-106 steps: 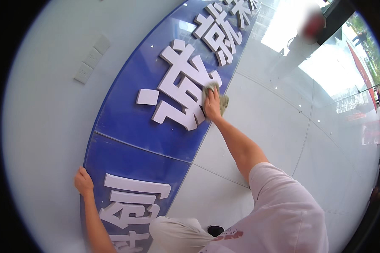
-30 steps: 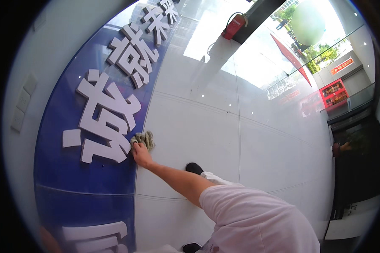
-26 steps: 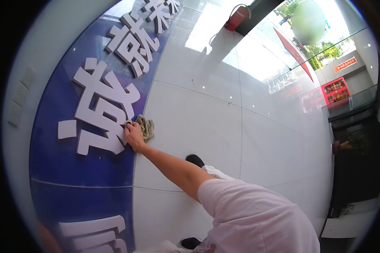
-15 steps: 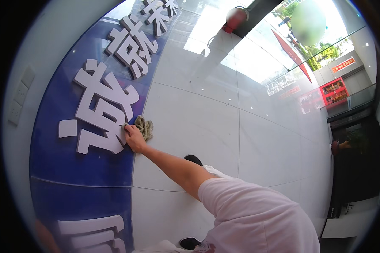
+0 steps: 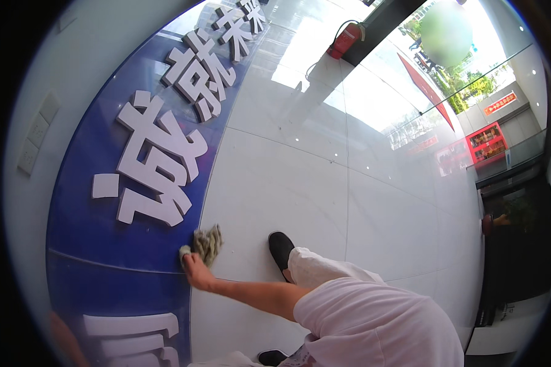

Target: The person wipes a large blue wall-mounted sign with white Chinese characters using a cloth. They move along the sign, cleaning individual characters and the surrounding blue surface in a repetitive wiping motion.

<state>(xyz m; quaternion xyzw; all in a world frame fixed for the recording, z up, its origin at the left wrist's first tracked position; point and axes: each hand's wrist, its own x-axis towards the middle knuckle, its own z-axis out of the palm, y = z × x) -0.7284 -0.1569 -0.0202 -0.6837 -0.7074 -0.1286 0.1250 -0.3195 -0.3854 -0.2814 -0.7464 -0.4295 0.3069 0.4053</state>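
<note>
My right hand [image 5: 198, 273] is closed around a crumpled grey-green cleaning rag [image 5: 208, 243], whose loose folds spread beyond the fingers. It presses the rag at the edge where a glossy blue panel [image 5: 113, 244] meets the white tiles. Just above the rag, thick white raised characters [image 5: 159, 165] stand out from the panel. More raised lettering [image 5: 131, 336] lies below, past a seam in the blue surface. My left hand does not show; only a blurred skin-coloured patch appears at the lower left rim.
My black shoes [image 5: 280, 249] and white trousers [image 5: 327, 269] are on the white tiled floor [image 5: 300, 189]. A red fire extinguisher [image 5: 346, 40] stands by a dark post at the back. Wall switch plates [image 5: 38, 131] are at the left. Glass and a red cabinet [image 5: 487, 142] lie far right.
My right hand and the rag have slid down along the panel's edge, away from the big raised character to near the seam. The view has shifted slightly, showing more of one shoe.
</note>
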